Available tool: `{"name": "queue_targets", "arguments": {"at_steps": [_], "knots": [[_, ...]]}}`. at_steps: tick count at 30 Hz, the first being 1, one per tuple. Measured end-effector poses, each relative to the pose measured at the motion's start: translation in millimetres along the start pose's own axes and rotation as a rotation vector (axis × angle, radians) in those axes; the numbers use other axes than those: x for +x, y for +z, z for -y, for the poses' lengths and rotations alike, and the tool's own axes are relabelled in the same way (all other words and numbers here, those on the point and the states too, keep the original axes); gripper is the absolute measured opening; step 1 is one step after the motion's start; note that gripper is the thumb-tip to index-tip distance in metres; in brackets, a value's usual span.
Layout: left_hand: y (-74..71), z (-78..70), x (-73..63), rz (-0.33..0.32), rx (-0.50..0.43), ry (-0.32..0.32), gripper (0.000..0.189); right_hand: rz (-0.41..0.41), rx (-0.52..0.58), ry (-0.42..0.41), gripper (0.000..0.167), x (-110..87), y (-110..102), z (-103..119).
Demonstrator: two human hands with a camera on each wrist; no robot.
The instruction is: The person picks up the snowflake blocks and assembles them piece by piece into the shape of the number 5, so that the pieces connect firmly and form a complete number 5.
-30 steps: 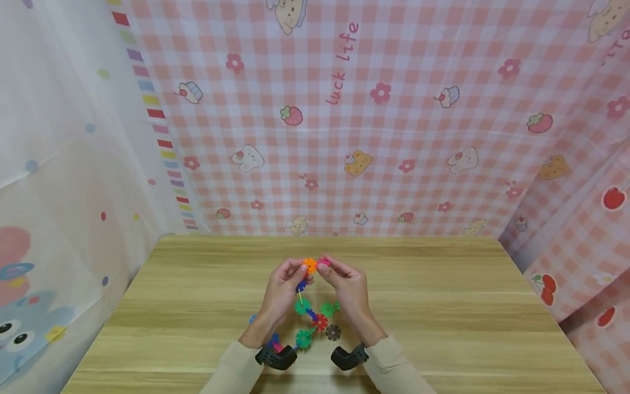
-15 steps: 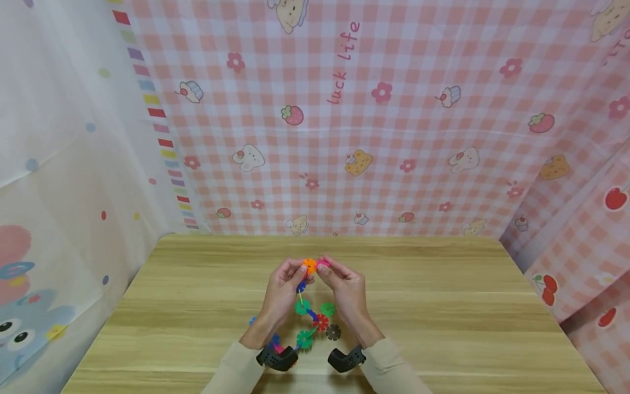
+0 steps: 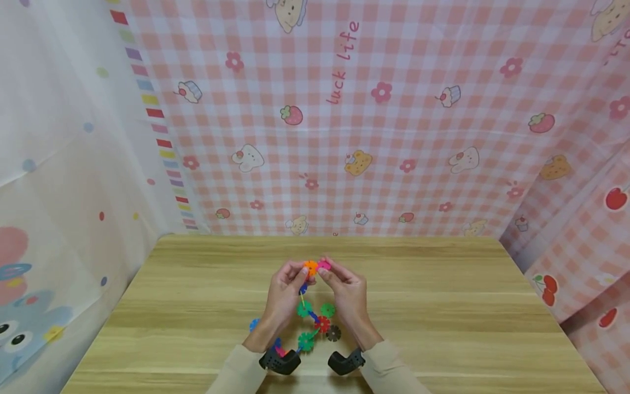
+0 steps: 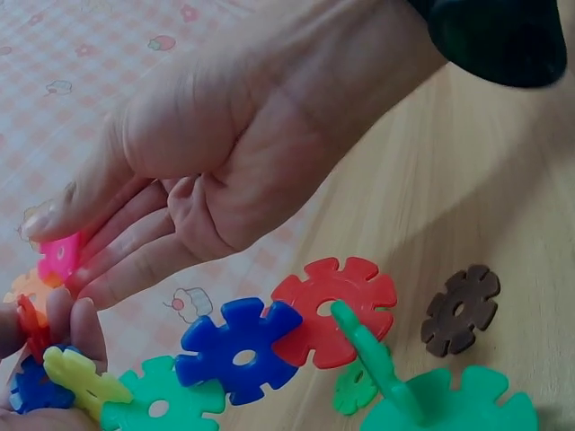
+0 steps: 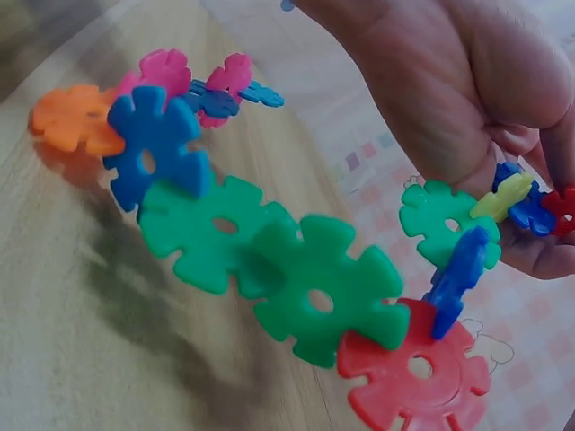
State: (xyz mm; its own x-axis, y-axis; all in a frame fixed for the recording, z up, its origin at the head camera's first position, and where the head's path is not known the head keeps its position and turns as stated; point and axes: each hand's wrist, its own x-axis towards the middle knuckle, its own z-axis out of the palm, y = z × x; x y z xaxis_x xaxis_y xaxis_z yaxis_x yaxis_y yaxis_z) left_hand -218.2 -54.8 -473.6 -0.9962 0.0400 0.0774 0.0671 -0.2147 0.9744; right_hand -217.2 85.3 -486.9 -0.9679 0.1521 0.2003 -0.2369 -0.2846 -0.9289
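Observation:
My left hand [image 3: 284, 290] pinches an orange notched plastic disc [image 3: 310, 267] in front of me, above the table. Right beside it, my right hand [image 3: 350, 290] holds a pink disc [image 4: 61, 259] between thumb and fingers, its edge at the orange one. From the left hand hangs a chain of interlocked discs: red [image 5: 563, 211], dark blue [image 4: 40, 386], yellow [image 4: 87, 382], green [image 5: 438, 222], another blue [image 4: 241, 350] and a larger red [image 4: 334, 310]. The chain runs on through green discs [image 5: 328, 287] to blue, orange [image 5: 76, 119] and pink ones.
A brown disc [image 4: 461, 310] and a green disc [image 3: 327, 310] lie on the wooden table [image 3: 443, 317] below the right wrist. A light blue disc [image 3: 254, 324] shows left of the left wrist. A checked pink cloth [image 3: 354, 131] hangs behind the table.
Both hands keep their grips on the orange and pink discs. The left hand and hanging chain have shifted slightly right and nearer; a green piece by the right wrist is now hidden.

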Motion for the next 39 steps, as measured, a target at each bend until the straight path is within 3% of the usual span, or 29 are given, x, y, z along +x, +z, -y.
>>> {"name": "queue_targets", "arguments": {"at_steps": [13,24,32,39], "knots": [[-2.7,0.0,2.3,0.031,0.019,0.014,0.017,0.006,0.112,0.070,0.038,2.2,3.9,1.9],[-5.5,-3.8,4.3,0.068,0.061,-0.004,0.019,0.029,-0.034,0.083,0.037,8.5,0.7,1.0],[-8.0,-6.4,5.1,0.130,0.158,0.006,0.029,0.083,-0.071,0.107,0.043,8.5,-1.7,1.3],[-12.5,-6.7,7.9,0.137,0.239,-0.002,0.033,0.155,-0.156,0.128,0.042,9.9,-15.6,4.3]]}}
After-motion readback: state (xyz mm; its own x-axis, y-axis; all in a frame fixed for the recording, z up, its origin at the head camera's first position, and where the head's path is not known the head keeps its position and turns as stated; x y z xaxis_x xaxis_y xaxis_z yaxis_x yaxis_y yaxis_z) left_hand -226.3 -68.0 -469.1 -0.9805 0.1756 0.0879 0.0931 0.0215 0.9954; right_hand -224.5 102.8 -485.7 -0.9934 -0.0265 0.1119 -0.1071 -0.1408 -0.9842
